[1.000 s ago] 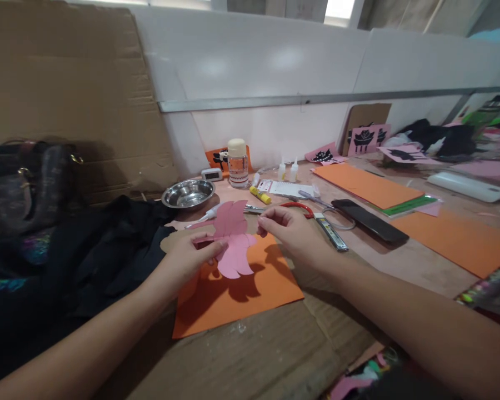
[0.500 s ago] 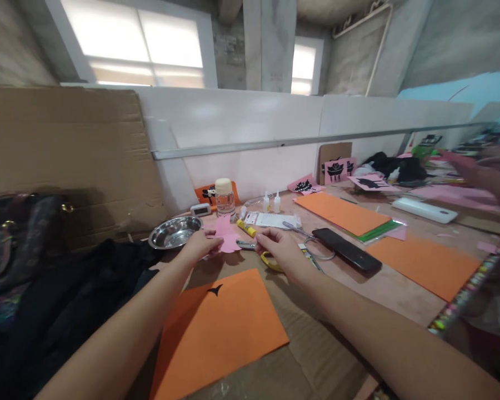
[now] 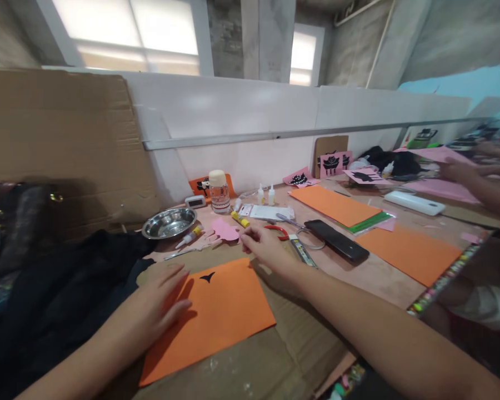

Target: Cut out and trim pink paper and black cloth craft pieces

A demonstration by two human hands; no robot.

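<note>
My left hand [image 3: 163, 303] is open, fingers spread, over the left side of an orange sheet [image 3: 227, 314]. A small black pointed cutout [image 3: 207, 277] lies near the sheet's top edge. Just beyond that edge is my right hand [image 3: 264, 249], thumb and fingers pressed together; whatever they may hold is too small to make out. Beside its fingertips a pink paper cutout [image 3: 225, 230] lies on the table. A red-handled tool [image 3: 280, 231] and a box cutter [image 3: 302, 251] lie right of this hand, partly behind it.
A steel bowl [image 3: 169, 223], a glue bottle [image 3: 189, 237] and a jar [image 3: 219, 194] stand or lie at the back left. A phone [image 3: 336, 240] and orange sheets [image 3: 335, 204] lie to the right. Another person's hands [image 3: 462, 169] hold pink paper at far right.
My left hand has let go of the pink paper and come back over the orange sheet. The pink cutout now lies on the table. The scissors by my right hand no longer show clearly.
</note>
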